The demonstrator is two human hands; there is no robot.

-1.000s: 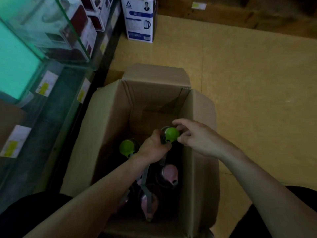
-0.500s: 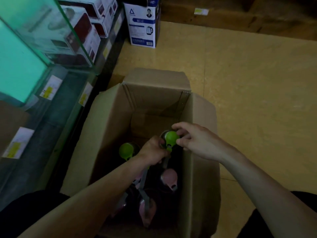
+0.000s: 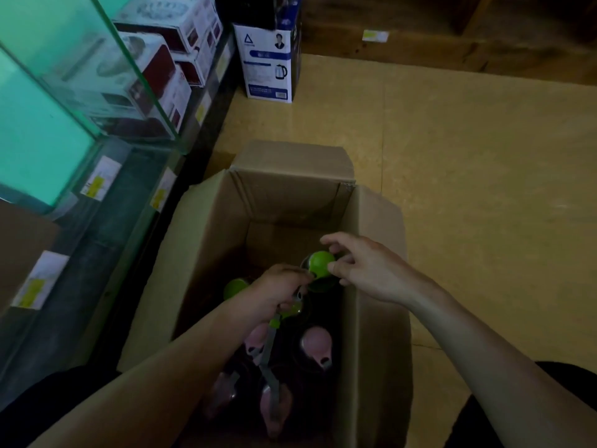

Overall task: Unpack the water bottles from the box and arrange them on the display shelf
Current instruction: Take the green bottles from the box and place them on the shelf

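in the box (image 3: pixel 206 253), a green-lidded bottle (image 3: pixel 319 261) is gripped beneath its lid by the left hand (image 3: pixel 277 292), the lid pinched by the right hand (image 3: pixel 365 270).

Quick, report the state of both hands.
Left hand: gripping the green-capped bottle.
Right hand: pinching the same bottle at its top.

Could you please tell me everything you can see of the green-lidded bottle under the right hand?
The bottle shows a bright green, rounded, plastic-looking lid over a metallic rim; its dark body is mostly hidden. It stands upright at the far right inside the open cardboard box. The right hand pinches the lid between fingers and thumb. The left hand grips a grey strap at its near side.
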